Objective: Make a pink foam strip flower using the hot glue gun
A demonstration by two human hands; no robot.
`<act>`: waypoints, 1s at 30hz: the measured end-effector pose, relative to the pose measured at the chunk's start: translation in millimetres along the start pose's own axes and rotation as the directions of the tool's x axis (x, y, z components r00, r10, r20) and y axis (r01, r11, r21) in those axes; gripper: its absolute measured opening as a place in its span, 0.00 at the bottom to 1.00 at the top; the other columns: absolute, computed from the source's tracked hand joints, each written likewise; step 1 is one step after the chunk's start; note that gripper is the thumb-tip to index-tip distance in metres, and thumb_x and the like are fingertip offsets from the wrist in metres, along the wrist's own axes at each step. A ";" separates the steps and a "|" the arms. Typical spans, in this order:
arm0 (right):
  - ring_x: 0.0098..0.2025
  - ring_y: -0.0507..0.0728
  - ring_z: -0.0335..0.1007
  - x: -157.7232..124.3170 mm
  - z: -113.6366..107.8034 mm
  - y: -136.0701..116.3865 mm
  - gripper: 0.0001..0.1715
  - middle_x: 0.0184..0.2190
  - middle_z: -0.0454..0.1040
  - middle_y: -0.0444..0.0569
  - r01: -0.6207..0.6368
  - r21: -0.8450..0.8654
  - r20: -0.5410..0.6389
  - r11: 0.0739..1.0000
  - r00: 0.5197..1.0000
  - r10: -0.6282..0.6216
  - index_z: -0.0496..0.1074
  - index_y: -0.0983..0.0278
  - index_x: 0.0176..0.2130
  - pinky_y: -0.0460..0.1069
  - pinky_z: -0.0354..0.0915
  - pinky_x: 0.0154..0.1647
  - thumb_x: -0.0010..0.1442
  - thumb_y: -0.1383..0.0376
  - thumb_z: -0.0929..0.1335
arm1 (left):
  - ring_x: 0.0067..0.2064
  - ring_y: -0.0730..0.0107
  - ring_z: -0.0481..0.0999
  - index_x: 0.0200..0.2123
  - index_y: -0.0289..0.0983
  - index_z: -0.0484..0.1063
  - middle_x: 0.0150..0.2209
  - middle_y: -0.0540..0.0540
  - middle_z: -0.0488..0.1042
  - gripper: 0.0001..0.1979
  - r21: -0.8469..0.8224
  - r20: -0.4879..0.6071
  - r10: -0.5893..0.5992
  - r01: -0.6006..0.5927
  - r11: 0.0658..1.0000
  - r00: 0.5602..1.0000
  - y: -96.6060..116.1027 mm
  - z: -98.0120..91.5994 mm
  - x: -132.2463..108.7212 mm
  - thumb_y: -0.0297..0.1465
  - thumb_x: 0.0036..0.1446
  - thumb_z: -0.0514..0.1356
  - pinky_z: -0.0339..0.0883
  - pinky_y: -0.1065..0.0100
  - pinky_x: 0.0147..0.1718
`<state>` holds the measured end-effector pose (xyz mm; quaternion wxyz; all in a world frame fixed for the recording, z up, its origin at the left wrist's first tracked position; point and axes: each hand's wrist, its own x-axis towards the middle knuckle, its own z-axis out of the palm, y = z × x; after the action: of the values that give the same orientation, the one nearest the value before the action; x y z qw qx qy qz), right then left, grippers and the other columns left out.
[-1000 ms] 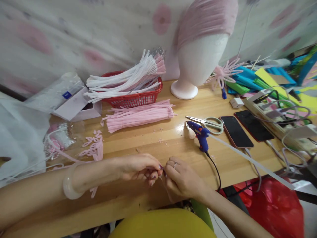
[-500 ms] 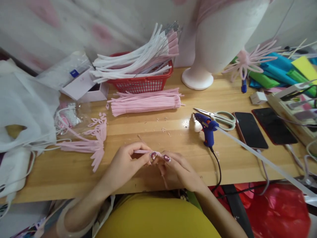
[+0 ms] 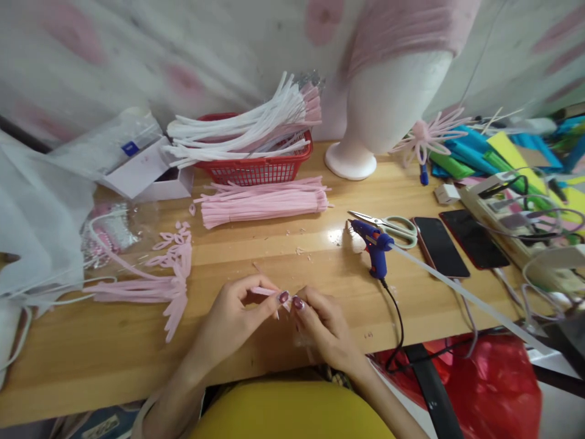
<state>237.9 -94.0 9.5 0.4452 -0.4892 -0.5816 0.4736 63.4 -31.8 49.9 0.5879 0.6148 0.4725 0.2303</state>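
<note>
Close to the front edge of the wooden table, my left hand [image 3: 244,311] pinches a pink pipe cleaner [image 3: 261,291] between thumb and forefinger. My right hand [image 3: 322,320] meets it with thumb and fingertips closed on the other end of the same piece. Most of the piece is hidden by my fingers. To the left lies a pink shape made of bent pipe cleaners [image 3: 176,277], with loops and long strands. Beyond my hands rests a thick bundle of pink pipe cleaners [image 3: 265,205].
A red basket [image 3: 256,171] of white and pink pipe cleaners stands behind the bundle. On the right are a blue glue gun [image 3: 377,247] with a cord, scissors [image 3: 397,230] and two phones [image 3: 441,246]. A white foam head [image 3: 388,103] stands at the back.
The view has shifted, so the table's things appear slightly lower and further left. My right fingers have turned a little, and the pink tail hanging below them no longer shows clearly.
</note>
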 end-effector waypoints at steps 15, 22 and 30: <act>0.25 0.51 0.63 18.5 6.1 8.3 0.20 0.22 0.68 0.42 -0.164 0.182 0.035 0.970 0.987 0.160 0.71 0.63 0.30 0.46 0.59 0.28 0.66 0.52 0.66 | 0.24 0.75 0.67 0.23 0.36 0.72 0.21 0.52 0.70 0.15 -0.276 -0.020 -0.053 0.046 0.960 0.998 -7.6 -9.2 32.2 0.39 0.50 0.69 0.60 0.72 0.25; 0.20 0.49 0.59 27.6 14.2 10.8 0.21 0.17 0.66 0.39 -0.310 0.459 0.072 0.833 0.947 0.313 0.73 0.63 0.26 0.46 0.61 0.25 0.57 0.48 0.72 | 0.23 0.77 0.62 0.22 0.36 0.67 0.20 0.54 0.66 0.17 -0.158 0.036 -0.037 0.042 0.986 0.999 -7.9 -12.1 30.8 0.40 0.50 0.68 0.56 0.73 0.23; 0.18 0.48 0.56 26.3 8.8 14.2 0.21 0.19 0.70 0.41 -0.362 0.585 0.140 0.726 0.926 0.350 0.72 0.63 0.23 0.46 0.62 0.23 0.51 0.50 0.76 | 0.27 0.75 0.67 0.26 0.37 0.69 0.24 0.53 0.68 0.15 -0.215 -0.061 0.064 -0.076 0.974 0.996 -8.9 -9.9 29.8 0.40 0.52 0.68 0.60 0.73 0.28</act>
<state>228.1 -67.9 -4.4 0.4719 -0.4200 -0.3009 0.7144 65.6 -2.6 35.5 0.6301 0.5567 0.4383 0.3176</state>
